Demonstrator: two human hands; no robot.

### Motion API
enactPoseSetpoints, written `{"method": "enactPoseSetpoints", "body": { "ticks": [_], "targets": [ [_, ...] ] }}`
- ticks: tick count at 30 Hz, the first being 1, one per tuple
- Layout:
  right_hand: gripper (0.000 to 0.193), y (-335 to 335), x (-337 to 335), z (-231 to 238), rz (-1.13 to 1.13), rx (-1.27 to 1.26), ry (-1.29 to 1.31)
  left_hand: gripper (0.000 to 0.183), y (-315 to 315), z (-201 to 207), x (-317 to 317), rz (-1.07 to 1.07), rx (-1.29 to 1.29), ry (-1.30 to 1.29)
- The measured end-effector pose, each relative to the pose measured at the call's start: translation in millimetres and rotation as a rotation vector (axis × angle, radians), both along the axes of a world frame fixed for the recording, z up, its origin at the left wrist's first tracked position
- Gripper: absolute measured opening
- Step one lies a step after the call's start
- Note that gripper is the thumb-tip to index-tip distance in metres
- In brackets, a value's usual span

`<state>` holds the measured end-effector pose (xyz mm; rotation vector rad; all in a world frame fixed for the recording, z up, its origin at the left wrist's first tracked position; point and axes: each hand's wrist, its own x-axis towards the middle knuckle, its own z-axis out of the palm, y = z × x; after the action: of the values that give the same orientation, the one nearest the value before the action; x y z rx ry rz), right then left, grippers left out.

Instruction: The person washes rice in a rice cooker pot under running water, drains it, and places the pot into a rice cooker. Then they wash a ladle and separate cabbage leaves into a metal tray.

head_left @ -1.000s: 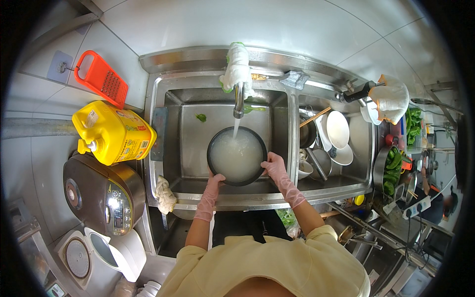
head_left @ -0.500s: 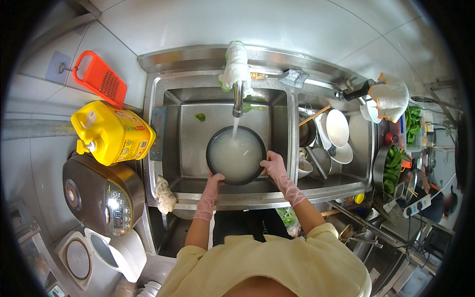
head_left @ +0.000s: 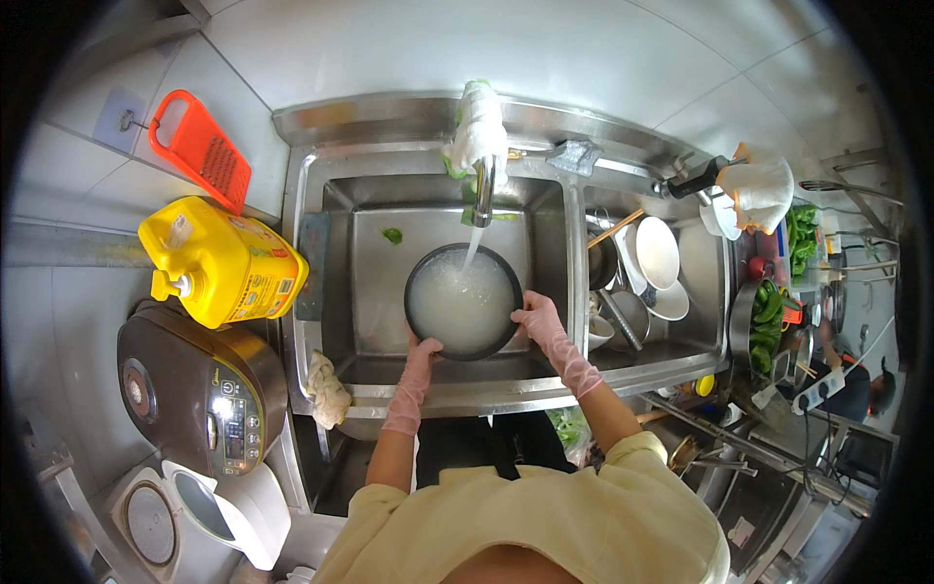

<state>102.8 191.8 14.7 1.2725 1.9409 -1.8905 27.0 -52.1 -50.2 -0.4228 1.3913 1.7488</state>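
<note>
Both my hands wear pink gloves and hold a dark round pot (head_left: pixel 412 316) low in the left sink basin (head_left: pixel 375 292). My left hand (head_left: pixel 421 355) grips its near left rim, thumb over the edge. My right hand (head_left: pixel 540 319) pinches the right rim. Cloudy whitish water (head_left: pixel 457 302) fills much of the pot; whatever lies under it cannot be made out. A stream runs into it from the metal tap (head_left: pixel 484 200), which has a white cloth (head_left: pixel 477 127) wrapped around it.
The right basin holds white bowls (head_left: pixel 658 253), chopsticks (head_left: pixel 616 228) and pans. A yellow jug (head_left: pixel 229 263), a brown rice cooker (head_left: pixel 199 389) and a hanging orange grater (head_left: pixel 204 156) are at left. Green peppers (head_left: pixel 766 326) sit at right. A crumpled rag (head_left: pixel 328 391) lies on the front rim.
The tap end and its stream appear slightly further right over the pot, and the stream now slants. Both hands keep their hold on the rim.
</note>
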Motion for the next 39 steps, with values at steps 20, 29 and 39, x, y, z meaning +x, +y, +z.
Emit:
{"method": "enactPoseSetpoints", "body": {
  "ticks": [20,29,39],
  "targets": [
    [0.040,89.9,-177.6,29.4,0.427,0.737,0.246,0.086,42.0,-3.6,26.2,0.272,0.106,0.040],
    [0.038,104.6,-261.7,-89.0,0.478,0.549,0.520,0.088,47.9,-18.4,37.5,0.327,0.074,0.028],
    [0.035,117.3,-266.9,-111.4,0.514,0.442,0.553,0.091,55.3,-9.3,43.7,0.387,0.093,0.053]
  ]
}}
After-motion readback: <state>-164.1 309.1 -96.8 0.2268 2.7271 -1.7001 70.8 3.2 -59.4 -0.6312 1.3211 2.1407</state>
